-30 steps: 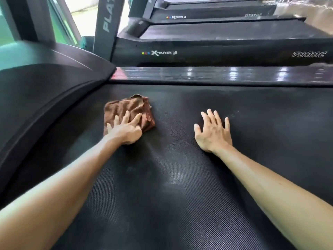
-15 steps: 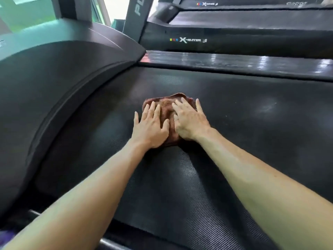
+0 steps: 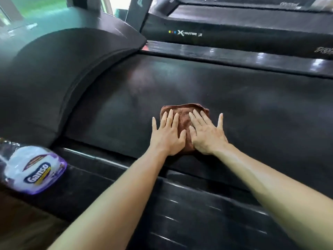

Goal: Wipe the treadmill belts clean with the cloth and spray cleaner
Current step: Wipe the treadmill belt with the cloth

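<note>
A folded brown cloth (image 3: 183, 112) lies on the black treadmill belt (image 3: 252, 109). My left hand (image 3: 167, 136) presses flat on the cloth's left half, fingers straight and spread. My right hand (image 3: 207, 136) presses flat on its right half, the little finger resting on the belt beside it. Only the cloth's far edge and a strip between the hands show. A spray cleaner bottle (image 3: 34, 170) with a white and purple label stands at the lower left, near the treadmill's side rail (image 3: 207, 204).
The curved black motor cover (image 3: 63, 73) rises left of the belt. A glossy far side rail (image 3: 234, 55) borders the belt, with a second treadmill (image 3: 234, 33) beyond it. An upright post (image 3: 138, 9) stands at the back.
My right hand left the bare belt and joined my left on the cloth. Both hands then drew the cloth back toward me, toward the near rail. The bottle has come into view.
</note>
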{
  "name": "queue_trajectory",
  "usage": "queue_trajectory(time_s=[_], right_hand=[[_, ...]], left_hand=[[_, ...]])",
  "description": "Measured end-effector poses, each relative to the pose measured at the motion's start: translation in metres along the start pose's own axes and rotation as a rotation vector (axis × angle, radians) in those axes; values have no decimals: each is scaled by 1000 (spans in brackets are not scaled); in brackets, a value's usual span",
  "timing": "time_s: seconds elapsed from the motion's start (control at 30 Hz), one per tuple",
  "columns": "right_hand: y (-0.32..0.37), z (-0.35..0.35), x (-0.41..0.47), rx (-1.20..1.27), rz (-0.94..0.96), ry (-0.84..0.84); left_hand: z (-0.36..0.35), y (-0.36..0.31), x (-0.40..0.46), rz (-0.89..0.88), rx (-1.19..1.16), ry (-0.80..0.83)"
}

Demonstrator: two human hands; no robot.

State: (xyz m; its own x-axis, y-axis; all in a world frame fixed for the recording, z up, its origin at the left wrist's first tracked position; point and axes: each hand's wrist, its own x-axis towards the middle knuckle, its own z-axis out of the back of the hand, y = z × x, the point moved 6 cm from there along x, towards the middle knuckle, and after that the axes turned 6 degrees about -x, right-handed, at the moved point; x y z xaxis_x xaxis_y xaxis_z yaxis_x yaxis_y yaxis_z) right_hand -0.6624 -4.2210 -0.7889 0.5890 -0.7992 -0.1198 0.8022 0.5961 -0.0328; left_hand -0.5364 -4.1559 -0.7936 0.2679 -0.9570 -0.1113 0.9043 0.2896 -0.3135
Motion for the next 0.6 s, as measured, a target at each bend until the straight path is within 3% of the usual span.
queue_trajectory(time_s=[0.23,0.4,0.47,0.6], right_hand=[[-95,-21,-144,-61,-207,37],[-142,-16,-199,-141,-345,90],[-140,-4,-197,-109,-373,97],[-117,17,-169,93,-326,-116]], left_hand=[[-42,-120,-70,-262,-50,131],[-42,-164,-87,-524,-88,190],[-39,-154,-86,-530,-164,104],[-34,-103,-59,-345,-202,-50]])
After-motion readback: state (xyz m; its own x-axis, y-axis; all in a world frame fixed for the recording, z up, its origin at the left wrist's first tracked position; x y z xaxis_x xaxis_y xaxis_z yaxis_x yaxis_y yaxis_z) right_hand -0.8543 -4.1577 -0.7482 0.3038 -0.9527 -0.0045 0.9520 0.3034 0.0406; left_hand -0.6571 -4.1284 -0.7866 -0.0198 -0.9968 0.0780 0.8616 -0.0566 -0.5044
